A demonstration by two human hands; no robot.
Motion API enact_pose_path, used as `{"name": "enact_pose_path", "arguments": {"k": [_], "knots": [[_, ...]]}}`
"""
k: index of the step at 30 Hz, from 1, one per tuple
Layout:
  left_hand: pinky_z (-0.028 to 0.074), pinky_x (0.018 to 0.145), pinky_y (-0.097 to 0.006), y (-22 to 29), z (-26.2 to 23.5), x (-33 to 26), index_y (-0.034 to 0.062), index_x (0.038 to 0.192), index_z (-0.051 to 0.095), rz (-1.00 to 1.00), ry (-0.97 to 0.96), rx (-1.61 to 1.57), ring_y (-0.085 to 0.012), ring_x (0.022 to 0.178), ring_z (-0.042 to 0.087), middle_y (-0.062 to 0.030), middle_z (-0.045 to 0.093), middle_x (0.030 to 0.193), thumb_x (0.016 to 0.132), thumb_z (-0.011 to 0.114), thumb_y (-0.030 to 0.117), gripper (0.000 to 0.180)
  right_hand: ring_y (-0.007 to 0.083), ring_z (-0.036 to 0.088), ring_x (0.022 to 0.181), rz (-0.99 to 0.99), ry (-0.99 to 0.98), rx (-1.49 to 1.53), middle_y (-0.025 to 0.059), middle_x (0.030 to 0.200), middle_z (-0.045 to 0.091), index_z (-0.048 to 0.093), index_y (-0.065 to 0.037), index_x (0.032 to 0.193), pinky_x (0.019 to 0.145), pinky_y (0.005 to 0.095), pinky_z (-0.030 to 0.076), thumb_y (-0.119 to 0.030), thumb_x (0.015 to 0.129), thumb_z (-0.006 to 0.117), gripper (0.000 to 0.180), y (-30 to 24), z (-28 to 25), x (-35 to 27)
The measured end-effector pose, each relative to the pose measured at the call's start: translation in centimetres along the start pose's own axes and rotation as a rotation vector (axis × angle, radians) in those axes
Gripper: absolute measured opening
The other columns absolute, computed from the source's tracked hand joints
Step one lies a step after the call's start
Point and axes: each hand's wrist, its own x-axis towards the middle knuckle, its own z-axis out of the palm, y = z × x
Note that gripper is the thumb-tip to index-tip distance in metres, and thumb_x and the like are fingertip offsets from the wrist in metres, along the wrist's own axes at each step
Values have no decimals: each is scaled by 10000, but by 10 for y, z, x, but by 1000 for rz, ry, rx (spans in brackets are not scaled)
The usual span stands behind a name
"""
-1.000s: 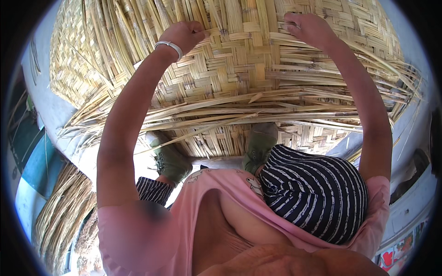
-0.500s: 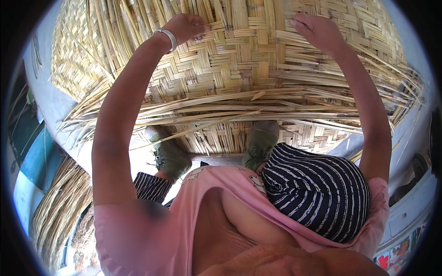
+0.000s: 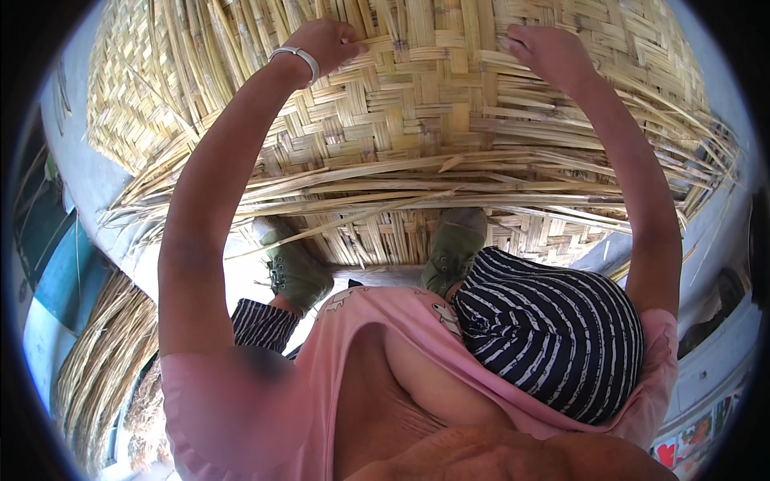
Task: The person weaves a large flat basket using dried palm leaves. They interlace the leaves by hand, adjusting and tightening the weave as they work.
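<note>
The step in hand looks like weaving: crossing flat strips over and under each other. The mat (image 3: 405, 116) is under both hands and fills the space between them. The left hand (image 3: 330, 46) has its fingers bent over the mat, and the right hand (image 3: 551, 58) has its fingers curled in too. It is too hard to tell if either one is pinching a strip. The next move seems to call for picking out one strip, lifting it and pressing it flat and snug.

The mat is pale yellow with brown spots. Between the hands it has a neat over-and-under pattern. Left of the left hand, long strips (image 3: 215, 60) lie loose, side by side. Closer to the body than the hands, more loose ends (image 3: 385, 183) stretch across in a messy band. Past that band, two green shoes (image 3: 455, 250) are by the mat's near edge.
</note>
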Motion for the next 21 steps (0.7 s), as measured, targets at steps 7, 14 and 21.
{"name": "enact_pose_path", "arguments": {"k": [7,14,21], "knots": [[563,716,-297,-22,-12,-35,64,1138,750,-140,16,-343,-127,759,695,-49,752,903,959,710,346,337,318,650,1059,-169,169,-120,103,1116,666,659,-71,1197,902,454,543,-235,1005,600,259,-28,-17,23],[583,790,-305,-23,-5,-61,65,1171,754,-70,81,-489,-155,828,729,-72,769,997,959,718,277,303,315,660,1022,-447,226,227,115,1100,659,672,-62,1158,913,451,544,-238,1002,597,248,-149,0,89],[607,928,-380,-32,-31,-47,-33,1284,640,-22,175,-686,-304,1077,706,-213,719,1192,999,657,376,498,331,634,834,-378,22,226,131,881,640,649,-65,920,766,479,505,-281,997,605,234,-153,-11,101]]}}
